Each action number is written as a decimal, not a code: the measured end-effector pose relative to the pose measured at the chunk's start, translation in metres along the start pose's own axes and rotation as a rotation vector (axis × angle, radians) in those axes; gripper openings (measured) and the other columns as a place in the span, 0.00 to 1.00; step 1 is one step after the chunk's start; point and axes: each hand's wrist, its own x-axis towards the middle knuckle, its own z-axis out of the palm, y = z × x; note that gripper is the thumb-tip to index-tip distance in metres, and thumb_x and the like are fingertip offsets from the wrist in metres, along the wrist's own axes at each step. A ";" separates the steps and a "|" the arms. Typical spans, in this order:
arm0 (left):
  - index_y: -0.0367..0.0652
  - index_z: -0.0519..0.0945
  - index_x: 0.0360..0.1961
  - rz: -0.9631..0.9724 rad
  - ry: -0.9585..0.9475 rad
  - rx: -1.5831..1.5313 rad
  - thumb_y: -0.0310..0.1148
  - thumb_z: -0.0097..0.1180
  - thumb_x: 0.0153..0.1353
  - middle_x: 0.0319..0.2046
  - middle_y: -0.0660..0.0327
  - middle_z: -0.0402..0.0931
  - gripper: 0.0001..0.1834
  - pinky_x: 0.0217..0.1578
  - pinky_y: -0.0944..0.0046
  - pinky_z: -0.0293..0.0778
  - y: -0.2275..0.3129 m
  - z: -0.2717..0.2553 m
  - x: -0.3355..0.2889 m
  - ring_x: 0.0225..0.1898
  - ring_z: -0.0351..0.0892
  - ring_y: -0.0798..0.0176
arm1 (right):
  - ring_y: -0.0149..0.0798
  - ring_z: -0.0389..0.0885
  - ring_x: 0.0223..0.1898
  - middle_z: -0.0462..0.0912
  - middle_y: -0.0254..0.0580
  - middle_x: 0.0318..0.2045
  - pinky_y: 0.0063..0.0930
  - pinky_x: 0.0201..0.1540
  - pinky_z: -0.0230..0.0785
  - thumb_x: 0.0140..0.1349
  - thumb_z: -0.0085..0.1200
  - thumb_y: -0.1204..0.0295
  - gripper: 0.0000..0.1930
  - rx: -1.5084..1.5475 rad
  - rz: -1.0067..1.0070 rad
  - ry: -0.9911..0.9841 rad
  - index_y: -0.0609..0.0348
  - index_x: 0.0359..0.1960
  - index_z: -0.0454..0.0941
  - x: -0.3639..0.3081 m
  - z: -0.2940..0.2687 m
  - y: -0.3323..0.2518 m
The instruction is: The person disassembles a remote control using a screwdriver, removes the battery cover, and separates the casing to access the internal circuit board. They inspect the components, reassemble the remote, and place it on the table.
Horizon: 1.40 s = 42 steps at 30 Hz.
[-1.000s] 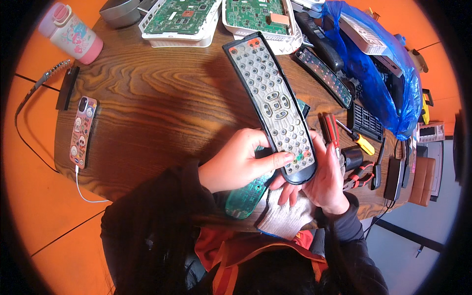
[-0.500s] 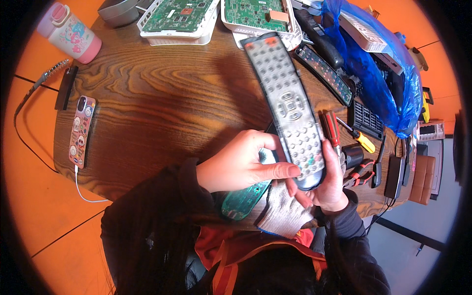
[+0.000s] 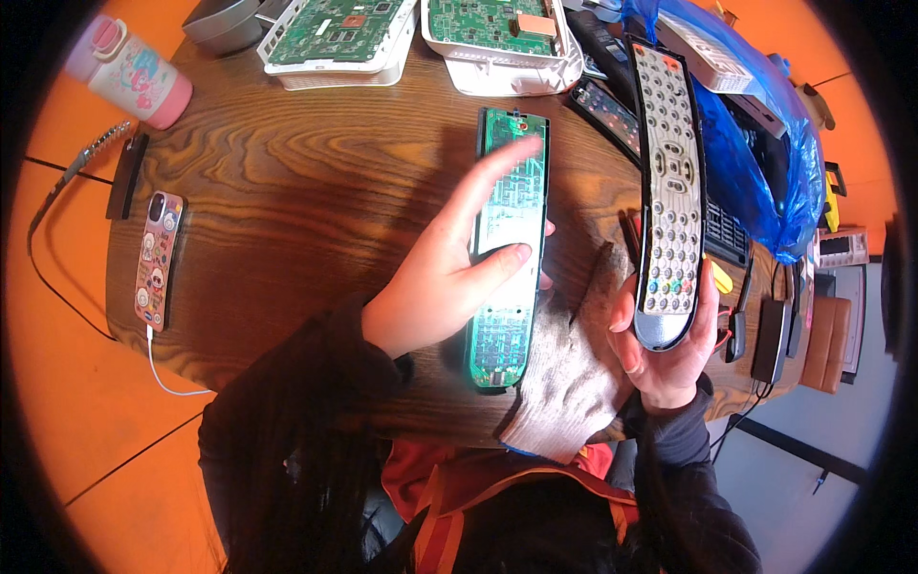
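I am watching both grips near the middle of the counter's near edge [image 3: 287, 191], and neither is standing empty. The left grip [image 3: 435, 268] is closing around the long green circuit board [image 3: 509, 292], with the thumb lying on its face, one finger stretching toward its far end and other fingertips showing at the right-hand side; whether the board is touching the counter below, I cannot tell. The right grip [image 3: 674, 371] is holding the remote-control shell half [image 3: 673, 196] by its rounded near end, with fingers on both sides, and its far end is pointing to the counter's far right corner. Between them a knitted glove [image 3: 572, 387] is lying at the near edge. I am expecting the board to be light, stiff and rather fragile, perhaps a little slippery, so I am preferring a hold on its two long edges, without pressing the face. The shell is seeming light and hard, its grey button mat probably soft and rubbery, so I am favouring the rim.
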 end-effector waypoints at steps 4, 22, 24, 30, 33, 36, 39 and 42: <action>0.52 0.36 0.66 0.036 0.057 -0.036 0.12 0.44 0.54 0.53 0.53 0.60 0.45 0.39 0.59 0.78 -0.003 0.000 0.002 0.46 0.71 0.62 | 0.41 0.74 0.12 0.78 0.62 0.27 0.25 0.12 0.66 0.60 0.19 0.38 0.38 0.000 -0.006 -0.028 0.60 0.50 0.67 0.000 -0.002 0.001; 0.41 0.54 0.59 -0.105 0.083 -0.073 0.21 0.47 0.55 0.44 0.49 0.71 0.29 0.39 0.59 0.77 0.002 -0.004 0.001 0.42 0.76 0.57 | 0.48 0.82 0.28 0.73 0.68 0.44 0.19 0.14 0.70 0.60 0.28 0.39 0.38 -0.258 0.038 -0.240 0.60 0.59 0.52 0.000 -0.008 0.005; 0.41 0.53 0.60 -0.117 0.091 -0.113 0.20 0.45 0.56 0.45 0.50 0.70 0.30 0.38 0.60 0.77 0.004 -0.004 0.001 0.42 0.76 0.58 | 0.51 0.82 0.30 0.71 0.69 0.46 0.19 0.14 0.71 0.61 0.33 0.41 0.37 -0.230 -0.012 -0.207 0.56 0.62 0.45 0.001 -0.007 0.008; 0.42 0.50 0.62 -0.155 0.135 -0.173 0.18 0.40 0.58 0.45 0.54 0.67 0.30 0.34 0.60 0.78 0.010 -0.001 0.001 0.41 0.76 0.59 | 0.54 0.81 0.33 0.70 0.70 0.47 0.25 0.20 0.75 0.62 0.37 0.45 0.35 -0.080 0.013 -0.203 0.50 0.63 0.41 0.003 -0.003 0.009; 0.43 0.51 0.61 -0.160 0.160 -0.133 0.23 0.39 0.60 0.43 0.53 0.69 0.28 0.32 0.61 0.77 0.011 0.000 0.001 0.38 0.77 0.59 | 0.54 0.80 0.37 0.71 0.68 0.47 0.31 0.29 0.76 0.62 0.37 0.46 0.35 -0.166 0.023 -0.081 0.51 0.63 0.41 0.002 -0.001 0.009; 0.43 0.55 0.59 -0.167 0.166 -0.147 0.32 0.38 0.63 0.39 0.50 0.73 0.23 0.30 0.62 0.75 0.010 -0.003 0.002 0.36 0.77 0.58 | 0.54 0.79 0.39 0.71 0.67 0.48 0.36 0.36 0.76 0.62 0.39 0.47 0.35 -0.120 0.028 -0.067 0.52 0.63 0.42 0.002 0.000 0.011; 0.43 0.60 0.53 -0.251 0.136 -0.322 0.43 0.35 0.65 0.37 0.50 0.74 0.20 0.34 0.60 0.74 0.011 -0.012 0.001 0.38 0.77 0.56 | 0.53 0.79 0.39 0.70 0.64 0.49 0.36 0.37 0.75 0.62 0.39 0.47 0.36 -0.159 -0.042 -0.126 0.54 0.63 0.43 0.003 0.000 0.012; 0.42 0.63 0.51 -0.245 0.127 -0.519 0.48 0.36 0.65 0.38 0.51 0.74 0.22 0.39 0.57 0.72 0.007 -0.015 0.004 0.39 0.76 0.53 | 0.48 0.79 0.38 0.68 0.58 0.51 0.30 0.35 0.72 0.61 0.36 0.42 0.38 -0.227 -0.075 -0.104 0.63 0.60 0.52 0.004 -0.001 0.014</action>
